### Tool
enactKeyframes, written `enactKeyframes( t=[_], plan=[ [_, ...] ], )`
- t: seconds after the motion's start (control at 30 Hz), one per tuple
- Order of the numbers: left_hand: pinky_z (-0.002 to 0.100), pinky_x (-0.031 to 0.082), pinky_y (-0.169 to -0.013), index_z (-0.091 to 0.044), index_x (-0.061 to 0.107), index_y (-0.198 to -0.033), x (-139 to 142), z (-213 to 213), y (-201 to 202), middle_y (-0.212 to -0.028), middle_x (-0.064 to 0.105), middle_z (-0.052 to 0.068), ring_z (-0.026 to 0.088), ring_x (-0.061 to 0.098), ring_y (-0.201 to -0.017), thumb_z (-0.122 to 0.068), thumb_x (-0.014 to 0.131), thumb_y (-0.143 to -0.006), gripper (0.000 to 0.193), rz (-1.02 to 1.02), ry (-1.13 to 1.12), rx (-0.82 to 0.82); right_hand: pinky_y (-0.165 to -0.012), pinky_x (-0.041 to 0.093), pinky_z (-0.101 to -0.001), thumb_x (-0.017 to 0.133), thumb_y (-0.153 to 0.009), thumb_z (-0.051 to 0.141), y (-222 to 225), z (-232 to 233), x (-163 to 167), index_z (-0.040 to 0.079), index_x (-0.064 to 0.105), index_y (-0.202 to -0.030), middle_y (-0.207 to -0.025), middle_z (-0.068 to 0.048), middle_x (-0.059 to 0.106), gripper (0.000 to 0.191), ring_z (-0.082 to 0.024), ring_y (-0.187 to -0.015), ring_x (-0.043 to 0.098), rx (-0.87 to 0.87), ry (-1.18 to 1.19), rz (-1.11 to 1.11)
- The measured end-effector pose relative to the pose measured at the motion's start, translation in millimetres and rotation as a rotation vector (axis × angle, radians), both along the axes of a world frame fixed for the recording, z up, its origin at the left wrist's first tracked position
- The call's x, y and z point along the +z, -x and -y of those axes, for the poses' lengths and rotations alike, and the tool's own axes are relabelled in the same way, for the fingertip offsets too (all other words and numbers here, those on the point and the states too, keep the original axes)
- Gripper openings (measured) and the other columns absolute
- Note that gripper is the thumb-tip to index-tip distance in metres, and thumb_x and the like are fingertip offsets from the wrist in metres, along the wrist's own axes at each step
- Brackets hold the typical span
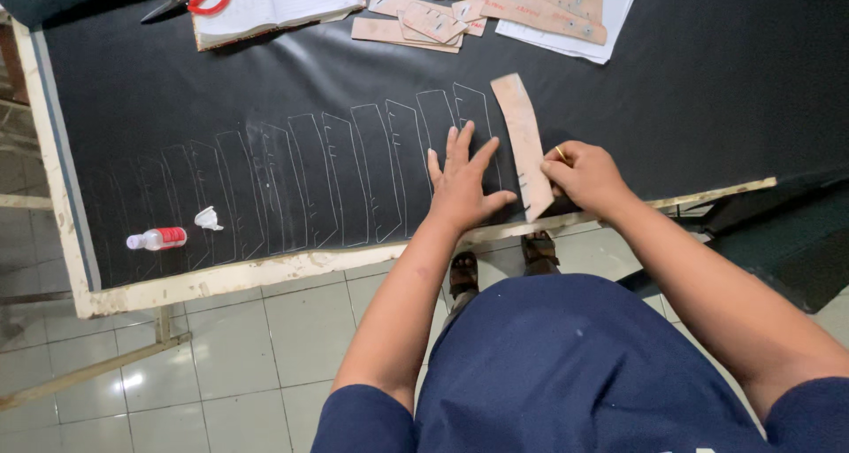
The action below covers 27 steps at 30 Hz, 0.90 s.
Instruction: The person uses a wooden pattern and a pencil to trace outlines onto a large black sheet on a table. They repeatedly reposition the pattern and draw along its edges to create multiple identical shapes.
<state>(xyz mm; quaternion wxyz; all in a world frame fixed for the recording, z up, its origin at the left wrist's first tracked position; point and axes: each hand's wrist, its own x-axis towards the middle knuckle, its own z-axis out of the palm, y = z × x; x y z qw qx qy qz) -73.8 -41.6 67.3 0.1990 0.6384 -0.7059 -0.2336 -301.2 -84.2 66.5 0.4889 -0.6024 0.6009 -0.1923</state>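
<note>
The tan cardboard template point(523, 143) lies on the black sheet point(707, 81) covering the desk point(221, 279), long axis running away from the person, directly between both hands; the left hand point(462, 183) rests flat and released just left of it; the right hand point(588, 174) is nearer, pinning its lower end while gripping a slim yellow marking tool point(560, 153). The tool's tip and the template's lower corner are hidden under the right hand's fingers.

A single head-worn camera looks steeply down, from close above, onto the table's point(265, 276) near edge and the floor.
</note>
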Motion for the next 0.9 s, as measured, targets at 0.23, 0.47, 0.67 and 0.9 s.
enactKeyframes(
  t=[0.23, 0.47, 0.67, 0.9],
  plan=[
    [0.064, 0.001, -0.123, -0.035, 0.062, -0.139, -21, 3, -10, -0.168, 0.023, 0.011, 0.033, 0.013, -0.158, -0.052, 0.092, -0.061, 0.086, 0.008, -0.02, -0.007, -0.072, 0.055, -0.0337, 0.072, -0.094, 0.024, -24, -13, -18, 0.007, 0.075, -0.114, -0.089, -0.007, 0.073, 0.026, -0.019, -0.074, 0.07, 0.04, 0.288, -0.212],
    [0.063, 0.001, -0.123, -0.036, 0.061, -0.141, -26, 2, -15, -0.168, 0.023, 0.011, 0.032, 0.013, -0.158, -0.05, 0.091, -0.062, 0.085, 0.005, -0.017, -0.012, -0.079, 0.053, -0.0368, 0.077, -0.083, 0.025, -8, -27, -8, 0.015, 0.063, -0.141, -0.104, -0.009, 0.06, 0.06, -0.024, -0.09, 0.063, 0.312, 0.31, -0.319],
    [0.063, 0.0, -0.123, -0.034, 0.06, -0.142, -24, 3, -15, -0.169, 0.021, 0.011, 0.033, 0.011, -0.158, -0.048, 0.09, -0.065, 0.084, 0.005, -0.039, -0.022, -0.079, 0.053, -0.0365, 0.078, -0.082, 0.028, -9, -27, -2, 0.017, 0.058, -0.146, -0.11, -0.008, 0.058, 0.067, -0.023, -0.091, 0.063, 0.364, 0.316, -0.321],
    [0.063, -0.001, -0.123, -0.035, 0.059, -0.143, -26, 4, -15, -0.169, 0.02, 0.012, 0.032, 0.011, -0.158, -0.049, 0.089, -0.066, 0.083, -0.002, -0.056, -0.026, -0.078, 0.053, -0.037, 0.079, -0.082, 0.029, -10, -27, -1, 0.019, 0.058, -0.147, -0.109, -0.007, 0.057, 0.068, -0.023, -0.088, 0.063, 0.351, 0.286, -0.355]
  ],
)
